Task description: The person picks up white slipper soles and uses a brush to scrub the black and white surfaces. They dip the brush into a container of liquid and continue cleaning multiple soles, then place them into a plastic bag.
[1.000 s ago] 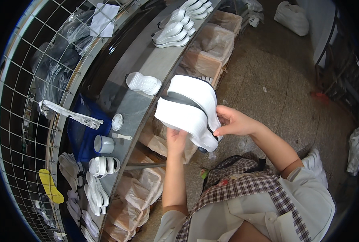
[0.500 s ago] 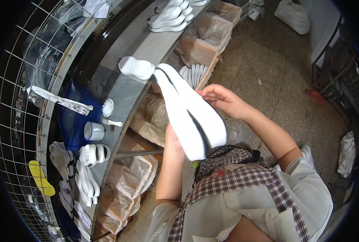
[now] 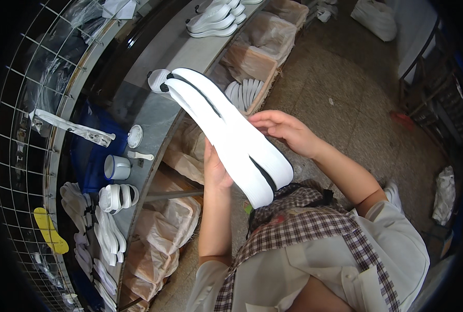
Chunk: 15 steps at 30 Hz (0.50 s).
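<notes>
A pair of white shoe soles (image 3: 226,122) with dark inner faces is held up in front of my apron, their side walls side by side and facing up. My left hand (image 3: 217,165) grips them from the left, its fingers partly hidden beneath. On the other side, my right hand (image 3: 286,130) has its fingertips at the right-hand sole's edge, the tips partly covered by it. The far ends of the soles overlap the view of another white sole (image 3: 157,80) lying on the grey bench (image 3: 156,112).
Stacked white soles (image 3: 213,23) lie at the bench's far end, more (image 3: 109,234) at the near end. A white mug (image 3: 117,168), a brush (image 3: 140,155) and a blue container (image 3: 94,166) stand left. Lined crates (image 3: 270,78) sit below; a wire grid (image 3: 26,130) borders the left.
The pair of soles has swung, its far ends moving left and upward, and more of the gap between them shows. My left hand has shifted slightly left, my right hand slightly too.
</notes>
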Tool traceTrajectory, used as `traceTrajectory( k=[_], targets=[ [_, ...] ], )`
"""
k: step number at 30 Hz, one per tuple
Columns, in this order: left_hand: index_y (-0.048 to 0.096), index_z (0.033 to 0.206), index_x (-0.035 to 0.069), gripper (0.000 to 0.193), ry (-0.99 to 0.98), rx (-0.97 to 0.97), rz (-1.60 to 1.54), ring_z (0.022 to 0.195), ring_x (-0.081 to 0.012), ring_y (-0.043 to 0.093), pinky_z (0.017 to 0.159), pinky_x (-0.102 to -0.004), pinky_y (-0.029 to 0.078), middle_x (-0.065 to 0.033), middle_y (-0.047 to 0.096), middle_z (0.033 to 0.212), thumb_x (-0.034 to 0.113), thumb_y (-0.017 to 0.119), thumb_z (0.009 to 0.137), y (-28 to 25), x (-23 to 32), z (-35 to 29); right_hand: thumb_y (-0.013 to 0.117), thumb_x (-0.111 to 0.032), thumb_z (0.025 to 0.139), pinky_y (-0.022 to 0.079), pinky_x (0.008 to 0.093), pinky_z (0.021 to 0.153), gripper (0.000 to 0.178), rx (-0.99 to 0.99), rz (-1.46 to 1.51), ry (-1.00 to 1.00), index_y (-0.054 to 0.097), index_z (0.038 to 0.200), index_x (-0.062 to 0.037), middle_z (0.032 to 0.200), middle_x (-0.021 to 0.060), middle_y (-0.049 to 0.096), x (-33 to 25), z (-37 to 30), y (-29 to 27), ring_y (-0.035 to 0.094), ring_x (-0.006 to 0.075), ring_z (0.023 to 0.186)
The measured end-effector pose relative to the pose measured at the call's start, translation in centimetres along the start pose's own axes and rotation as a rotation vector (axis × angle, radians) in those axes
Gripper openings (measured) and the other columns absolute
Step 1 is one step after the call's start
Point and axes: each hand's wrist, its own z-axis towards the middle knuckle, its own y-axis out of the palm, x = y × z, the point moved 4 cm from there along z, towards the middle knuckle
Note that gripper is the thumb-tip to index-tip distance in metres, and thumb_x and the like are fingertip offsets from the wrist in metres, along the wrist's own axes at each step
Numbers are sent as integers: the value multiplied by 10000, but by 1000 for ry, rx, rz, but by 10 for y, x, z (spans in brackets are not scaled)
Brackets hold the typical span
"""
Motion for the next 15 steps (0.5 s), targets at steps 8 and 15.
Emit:
traceTrajectory(
  k=[8,15],
  targets=[
    [285,1340,81,623,111,-16,153,1043,-236,586,820,-374,546,-127,518,1203,291,632,866,2,6,-4,444,-72,912,386,335,998,401,-19,-45,-40,452,1305,5,1279,129,519,1,-5,4,486,204,1194],
    [284,1339,84,665,131,-30,190,1026,-233,597,810,-363,552,-124,525,1199,294,670,838,-1,8,-6,478,-112,934,412,317,970,394,-20,-60,-54,448,1306,12,1255,120,536,2,-9,8,507,184,1158]
  ],
)
